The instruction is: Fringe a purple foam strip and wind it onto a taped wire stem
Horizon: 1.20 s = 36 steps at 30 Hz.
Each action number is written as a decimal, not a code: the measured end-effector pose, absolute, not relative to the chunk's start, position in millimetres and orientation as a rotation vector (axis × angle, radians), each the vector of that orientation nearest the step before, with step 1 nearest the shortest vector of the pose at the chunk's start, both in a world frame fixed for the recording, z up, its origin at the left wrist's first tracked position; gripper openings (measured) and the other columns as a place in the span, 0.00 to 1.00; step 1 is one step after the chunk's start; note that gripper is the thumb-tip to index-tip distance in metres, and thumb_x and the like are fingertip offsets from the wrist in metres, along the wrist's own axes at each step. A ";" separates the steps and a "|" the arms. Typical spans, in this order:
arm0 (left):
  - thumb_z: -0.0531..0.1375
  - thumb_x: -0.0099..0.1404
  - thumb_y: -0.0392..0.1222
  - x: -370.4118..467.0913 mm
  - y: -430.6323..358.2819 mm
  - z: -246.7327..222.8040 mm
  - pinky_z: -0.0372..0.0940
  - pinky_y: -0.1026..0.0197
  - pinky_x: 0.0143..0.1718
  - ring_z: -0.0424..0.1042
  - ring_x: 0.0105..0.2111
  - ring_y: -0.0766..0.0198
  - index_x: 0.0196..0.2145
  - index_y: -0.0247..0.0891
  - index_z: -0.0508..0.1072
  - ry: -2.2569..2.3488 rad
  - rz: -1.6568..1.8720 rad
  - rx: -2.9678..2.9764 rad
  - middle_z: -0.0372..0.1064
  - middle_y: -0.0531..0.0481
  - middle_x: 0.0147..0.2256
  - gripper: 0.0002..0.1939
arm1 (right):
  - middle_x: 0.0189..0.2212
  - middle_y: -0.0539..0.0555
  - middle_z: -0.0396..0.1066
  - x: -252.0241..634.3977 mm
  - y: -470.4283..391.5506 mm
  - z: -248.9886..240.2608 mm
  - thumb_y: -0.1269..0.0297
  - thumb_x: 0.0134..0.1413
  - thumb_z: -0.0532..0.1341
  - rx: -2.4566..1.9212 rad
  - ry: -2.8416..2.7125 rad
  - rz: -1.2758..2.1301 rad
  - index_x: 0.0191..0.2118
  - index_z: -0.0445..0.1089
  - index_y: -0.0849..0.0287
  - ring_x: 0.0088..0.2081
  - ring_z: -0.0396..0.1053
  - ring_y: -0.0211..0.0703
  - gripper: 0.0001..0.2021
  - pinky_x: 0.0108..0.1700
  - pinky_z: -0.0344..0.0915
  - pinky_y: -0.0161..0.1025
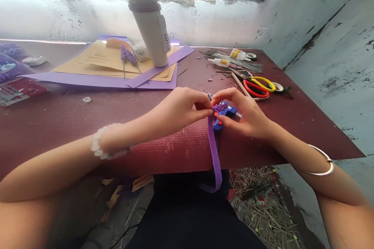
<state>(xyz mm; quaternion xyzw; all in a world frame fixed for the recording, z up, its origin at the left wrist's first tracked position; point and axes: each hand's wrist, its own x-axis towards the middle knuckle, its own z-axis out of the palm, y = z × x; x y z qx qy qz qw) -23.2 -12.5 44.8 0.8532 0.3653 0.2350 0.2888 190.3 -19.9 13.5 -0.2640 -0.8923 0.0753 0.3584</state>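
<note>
My left hand point(187, 105) pinches a long purple strip point(214, 155) near its upper end. The strip hangs down over the table's front edge, and its tail curls against my dark clothing. Between my two hands is a small fringed purple bundle point(219, 107) at the strip's top. My right hand point(247, 113) is curled around that bundle, thumb and forefinger close to it; whether these fingertips press on it is hard to see. Just behind the fingers lies a blue glue gun point(229, 109) with an orange-red part, partly hidden by my hands.
Scissors point(258, 87) with red and yellow handles lie at right, near glue bottles point(238, 54) and thin wires point(213, 54). A coffee tumbler point(149, 31) stands on purple and brown sheets point(96, 64) beside purple flower sprigs point(127, 55). A plastic bag point(17, 89) sits far left.
</note>
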 end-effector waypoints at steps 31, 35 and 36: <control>0.62 0.61 0.49 -29.3 4.9 33.1 0.62 0.63 0.30 0.69 0.28 0.67 0.29 0.37 0.78 0.761 0.373 1.587 0.74 0.50 0.28 0.13 | 0.29 0.50 0.74 188.8 -16.7 16.4 0.70 0.61 0.59 -0.664 -2.230 0.077 0.35 0.70 0.53 0.34 0.69 0.43 0.05 0.43 0.65 0.46; 0.62 0.62 0.51 -30.0 6.5 28.0 0.59 0.63 0.29 0.68 0.28 0.67 0.31 0.39 0.80 0.756 0.413 1.607 0.75 0.50 0.30 0.13 | 0.34 0.51 0.74 190.0 -14.2 17.5 0.67 0.60 0.60 -0.752 -2.230 0.155 0.39 0.69 0.52 0.39 0.70 0.45 0.03 0.46 0.65 0.47; 0.62 0.62 0.51 -30.0 6.4 28.0 0.59 0.63 0.29 0.67 0.28 0.68 0.31 0.39 0.80 0.765 0.423 1.614 0.75 0.50 0.30 0.13 | 0.37 0.52 0.74 190.4 -13.9 18.1 0.67 0.59 0.61 -0.786 -2.227 0.219 0.41 0.68 0.53 0.41 0.70 0.45 0.05 0.47 0.65 0.47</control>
